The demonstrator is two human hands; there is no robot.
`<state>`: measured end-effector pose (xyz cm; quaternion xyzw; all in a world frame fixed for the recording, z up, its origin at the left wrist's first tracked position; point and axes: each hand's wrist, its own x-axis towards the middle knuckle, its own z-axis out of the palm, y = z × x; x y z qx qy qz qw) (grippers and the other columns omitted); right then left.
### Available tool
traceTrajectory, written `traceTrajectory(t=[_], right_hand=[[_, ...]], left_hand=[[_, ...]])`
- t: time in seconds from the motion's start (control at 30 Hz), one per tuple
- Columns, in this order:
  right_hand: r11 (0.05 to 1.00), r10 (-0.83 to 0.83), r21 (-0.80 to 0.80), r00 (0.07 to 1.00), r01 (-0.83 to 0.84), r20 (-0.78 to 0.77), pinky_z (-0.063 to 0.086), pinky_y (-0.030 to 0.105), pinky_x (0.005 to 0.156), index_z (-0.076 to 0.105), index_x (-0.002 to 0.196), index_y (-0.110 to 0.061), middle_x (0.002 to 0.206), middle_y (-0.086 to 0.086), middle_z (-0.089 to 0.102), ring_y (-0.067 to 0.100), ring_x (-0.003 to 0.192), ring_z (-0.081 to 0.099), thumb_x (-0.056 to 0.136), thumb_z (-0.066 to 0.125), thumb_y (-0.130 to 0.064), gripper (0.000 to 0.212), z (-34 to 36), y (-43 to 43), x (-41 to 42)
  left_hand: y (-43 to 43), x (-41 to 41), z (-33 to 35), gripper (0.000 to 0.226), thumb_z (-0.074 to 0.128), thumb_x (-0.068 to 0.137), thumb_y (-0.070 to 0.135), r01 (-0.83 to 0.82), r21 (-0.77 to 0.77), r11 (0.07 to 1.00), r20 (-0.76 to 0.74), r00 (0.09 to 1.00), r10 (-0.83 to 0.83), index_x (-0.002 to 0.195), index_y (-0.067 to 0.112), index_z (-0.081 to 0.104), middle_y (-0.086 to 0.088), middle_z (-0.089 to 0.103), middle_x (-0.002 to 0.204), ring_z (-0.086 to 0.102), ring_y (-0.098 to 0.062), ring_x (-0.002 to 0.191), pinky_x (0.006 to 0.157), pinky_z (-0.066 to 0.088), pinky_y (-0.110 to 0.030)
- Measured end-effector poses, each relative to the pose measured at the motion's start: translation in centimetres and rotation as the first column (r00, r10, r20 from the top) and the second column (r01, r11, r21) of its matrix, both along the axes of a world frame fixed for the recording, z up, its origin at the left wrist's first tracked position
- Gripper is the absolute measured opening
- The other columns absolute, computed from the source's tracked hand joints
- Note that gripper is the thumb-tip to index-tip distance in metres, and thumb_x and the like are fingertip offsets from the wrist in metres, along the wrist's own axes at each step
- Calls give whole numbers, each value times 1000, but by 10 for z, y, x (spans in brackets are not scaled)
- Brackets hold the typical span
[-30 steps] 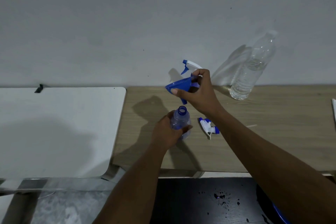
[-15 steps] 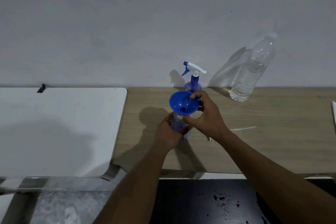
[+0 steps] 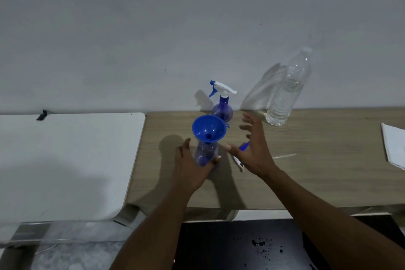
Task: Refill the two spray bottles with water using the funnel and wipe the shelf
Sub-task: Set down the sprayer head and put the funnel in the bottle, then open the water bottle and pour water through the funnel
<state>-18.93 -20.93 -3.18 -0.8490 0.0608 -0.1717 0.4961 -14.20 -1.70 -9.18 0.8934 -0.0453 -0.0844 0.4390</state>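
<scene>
Grips the uncapped spray bottle [image 3: 206, 153] on the wooden shelf [image 3: 317, 182] with left hand [image 3: 191, 169], blue funnel [image 3: 208, 127] seated in its neck, trigger-topped spray bottle [image 3: 222, 110] at 12 o'clock, and holds right hand [image 3: 254, 153] spread, empty, at 3 o'clock.

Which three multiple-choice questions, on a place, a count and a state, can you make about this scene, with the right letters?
1. Where is the funnel?
A) in the neck of the bottle held by the left hand
B) inside a drawer
C) on the floor

2. How many spray bottles wear a trigger head?
A) none
B) one
C) three

3. The right hand is:
A) open, holding nothing
B) gripping a sponge
C) a fist

1 A: its spout sits in the open neck.
2 B: only the rear spray bottle does.
3 A: its fingers are spread.
</scene>
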Motion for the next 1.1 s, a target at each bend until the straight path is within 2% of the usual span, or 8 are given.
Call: traceTrajectory(t=[0.13,0.33,0.5,0.63,0.8,0.93,1.03,1.1], right_hand=[[973,-232,-28,969,230,-84,57,45,70,60,97,-24,87,-5,65,8,75,63,89,70,-26,13,-39,-33,-32],[948,-304,-165,925,271,-227,57,47,70,61,84,-26,66,-7,64,7,62,62,89,70,-19,13,-51,-91,-42],[912,-347,-253,936,324,-54,54,38,75,60,97,-21,74,-5,64,19,73,64,86,68,-24,14,20,-158,11],[870,-356,-336,931,362,81,43,31,79,51,124,-19,107,5,62,17,89,60,92,64,-34,37,101,-210,61],[797,-225,-599,959,81,-170,47,44,92,39,144,-26,136,17,48,36,108,62,95,53,-55,59,166,-255,111],[715,-106,-688,952,-127,-286,48,38,81,51,131,-15,123,13,62,33,107,61,100,48,-51,47,163,-260,117],[636,-53,-768,989,-75,-140,50,36,71,52,119,-13,105,12,67,31,86,63,98,49,-52,45,152,-252,105],[586,30,-806,997,-78,-75,45,34,65,53,112,-11,96,12,67,31,80,62,97,51,-53,45,147,-247,93]], left_hand=[[8,-47,-26,65,78,76,46,-128,194,972,302,951,65,124,13,50,-7,54,111,57,-20,93,70,45,-30],[-25,-94,-29,17,54,91,39,166,363,917,142,962,-231,104,28,55,9,59,98,56,-10,94,75,37,-19],[-126,-57,9,16,57,89,42,225,192,955,172,951,-259,99,29,55,12,59,92,57,-5,82,74,51,-28],[-209,-10,59,35,65,81,41,197,88,976,228,950,-213,111,25,56,2,61,109,59,-20,101,81,51,-37],[-284,42,86,84,77,70,55,241,71,968,94,964,-247,138,27,38,-1,50,135,55,-24,118,96,49,-41],[-315,70,69,92,71,49,78,190,73,979,58,979,-194,125,35,42,11,58,112,62,-13,99,84,55,-32],[-315,61,75,81,82,58,59,217,-46,975,51,975,-214,125,33,44,17,57,110,62,-10,103,82,50,-23],[-310,55,68,94,87,58,46,179,-142,974,-8,983,-181,136,26,39,14,53,121,57,-14,116,92,49,-29]])
